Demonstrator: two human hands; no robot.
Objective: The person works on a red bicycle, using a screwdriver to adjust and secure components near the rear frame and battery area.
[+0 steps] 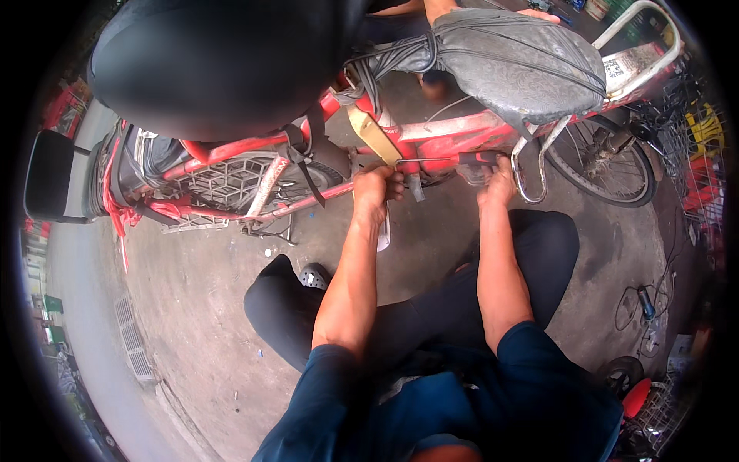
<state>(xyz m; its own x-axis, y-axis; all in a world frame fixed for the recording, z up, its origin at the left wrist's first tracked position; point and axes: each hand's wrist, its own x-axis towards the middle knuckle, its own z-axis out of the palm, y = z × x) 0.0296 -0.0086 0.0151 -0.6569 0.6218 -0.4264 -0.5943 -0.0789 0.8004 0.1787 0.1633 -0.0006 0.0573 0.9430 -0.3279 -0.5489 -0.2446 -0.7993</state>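
Note:
My right hand (496, 181) grips the dark red-and-black handle of a long screwdriver (477, 158). Its thin shaft runs leftward across the red frame of a bicycle (431, 145) toward my left hand (377, 186). The fingers of that hand are curled at the frame by the shaft's far end, just below a yellow panel (369, 131); what they hold is too small to make out. A grey covered seat (516, 61), wrapped with cords, is above my right hand. A large black, blurred shape (215, 61) fills the upper left.
Another person's arm (440, 9) shows at the top. The rear wheel (635, 173) is at right, near wire baskets (704, 192). A corded blue tool (647, 304) lies on the concrete floor (185, 323). A drain grate (132, 335) is at left. My bent legs (539, 246) are below the bicycle.

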